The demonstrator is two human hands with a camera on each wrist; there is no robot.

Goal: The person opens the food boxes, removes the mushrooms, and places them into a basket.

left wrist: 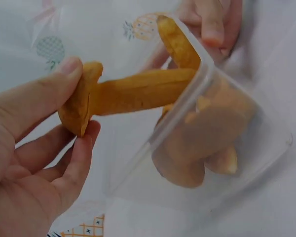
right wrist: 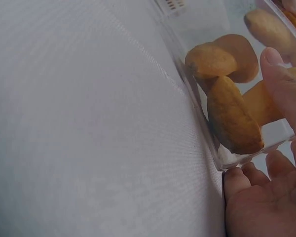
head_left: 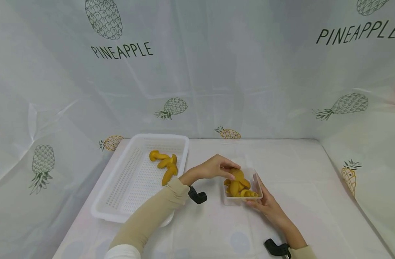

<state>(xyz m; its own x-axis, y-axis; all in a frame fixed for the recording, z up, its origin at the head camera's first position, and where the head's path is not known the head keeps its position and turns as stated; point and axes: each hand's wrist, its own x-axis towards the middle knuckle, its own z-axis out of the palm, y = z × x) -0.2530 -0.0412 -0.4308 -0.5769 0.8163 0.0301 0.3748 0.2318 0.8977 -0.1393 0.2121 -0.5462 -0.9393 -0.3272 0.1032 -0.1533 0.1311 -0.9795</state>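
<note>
My left hand pinches a yellow-brown mushroom by its cap, thumb on one side and fingers on the other. Its stem points over the rim of a clear plastic box. Several more mushrooms lie in that box, some seen through its wall; one stem sticks up at the rim in the left wrist view. My right hand holds the box at its near right corner, with the thumb along the wall and the other fingers curled by its lower edge.
To the left stands a white perforated basket with several mushrooms towards its right side. My left forearm passes over the basket's near right corner. A pineapple-print sheet hangs behind the white-covered table.
</note>
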